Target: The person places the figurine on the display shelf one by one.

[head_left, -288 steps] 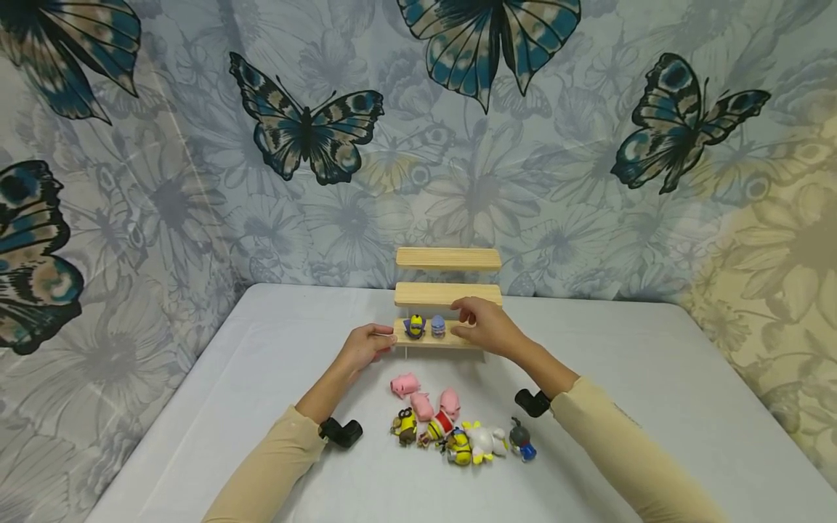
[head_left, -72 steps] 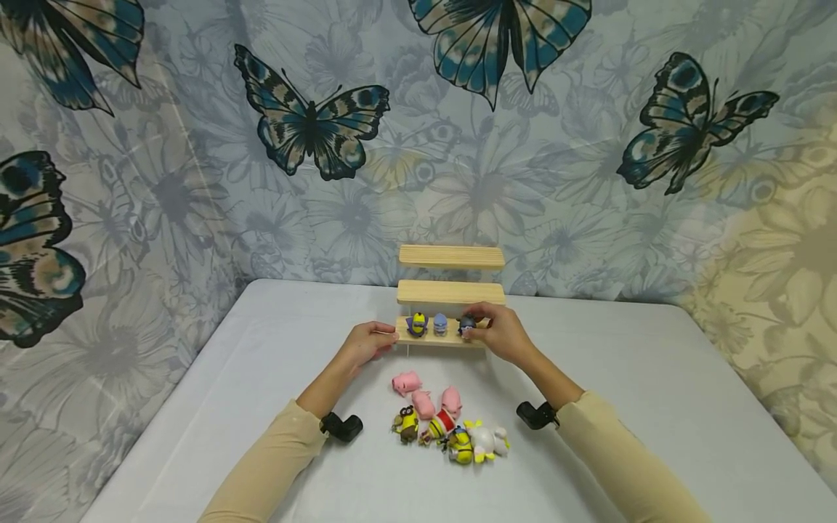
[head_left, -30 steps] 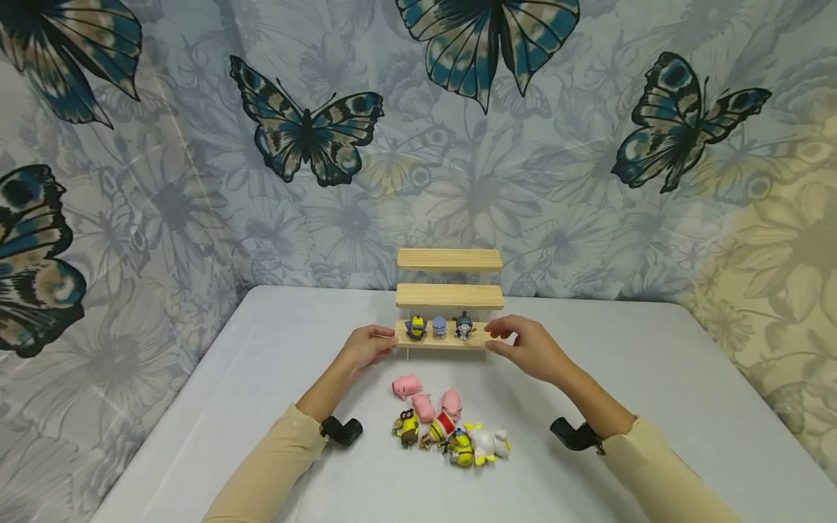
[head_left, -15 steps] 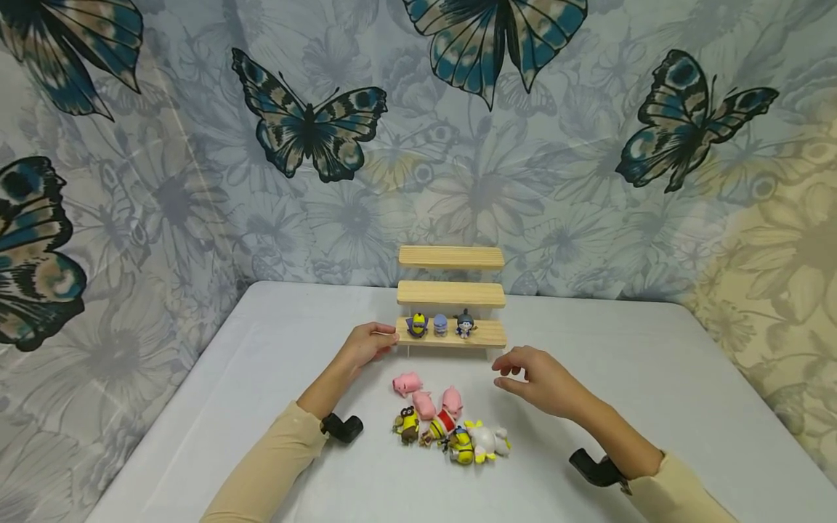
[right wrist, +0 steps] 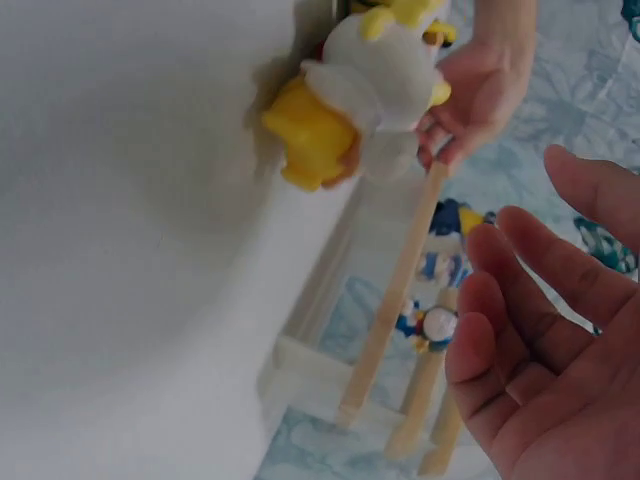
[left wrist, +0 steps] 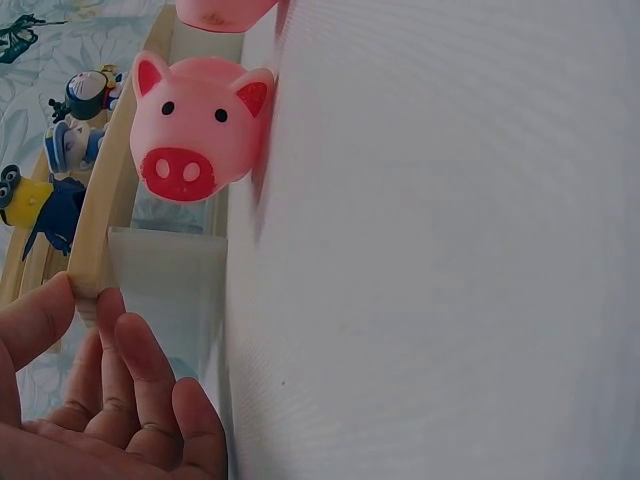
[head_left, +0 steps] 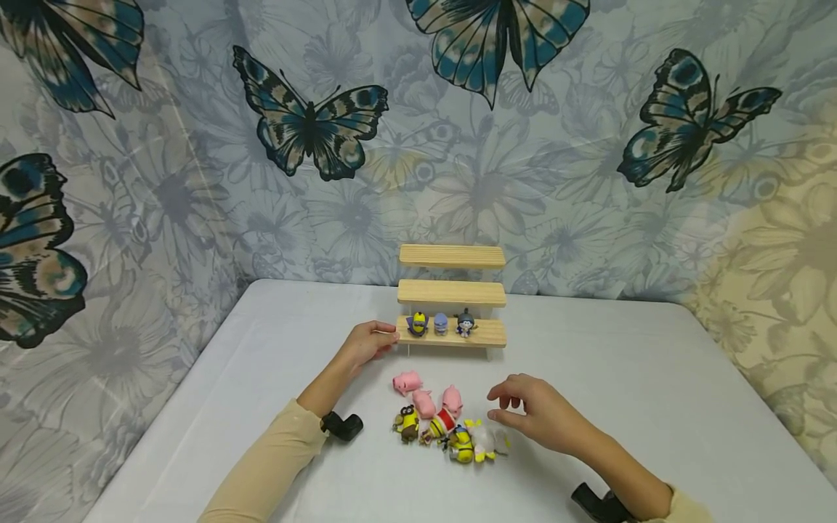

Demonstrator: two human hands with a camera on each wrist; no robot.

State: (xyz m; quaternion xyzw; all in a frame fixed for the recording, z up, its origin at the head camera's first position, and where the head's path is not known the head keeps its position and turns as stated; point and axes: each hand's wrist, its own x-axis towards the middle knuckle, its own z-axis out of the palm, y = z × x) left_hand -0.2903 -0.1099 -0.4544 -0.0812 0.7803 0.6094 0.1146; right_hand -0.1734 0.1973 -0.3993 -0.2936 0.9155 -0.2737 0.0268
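Right hand (head_left: 539, 415): down it comes, away from the bottom shelf (head_left: 485, 338) and towards the bench (head_left: 314, 476), now just beside the white-and-yellow toy (head_left: 482, 440).
Dark-topped figure (head_left: 466, 325): gripped a couple of seconds ago, now standing alone on that shelf; I'd judge its placing done and the hand free.
Right fingers: loosely bent, a wide gap to the thumb, nothing between them.
White-and-yellow toy: right end of the pile, lying over rather than standing, round pale body, bright yellow parts, smooth-looking.
Pile: goggled yellow figure (head_left: 461, 445) close by it, then the red striped figure (head_left: 442, 423), the brown-and-yellow figure (head_left: 408, 426) and three pink pigs (head_left: 423, 405) behind, all on the bench.
Left hand (head_left: 362, 346): staying put, thumb and fingers pinching the shelf's left end.
Bottom shelf: caped yellow figure (head_left: 418, 325), lilac figure (head_left: 441, 325), dark-topped figure, all upright, in a row.
Beyond: two higher boards (head_left: 451, 292), then a butterfly backdrop (head_left: 353, 240).
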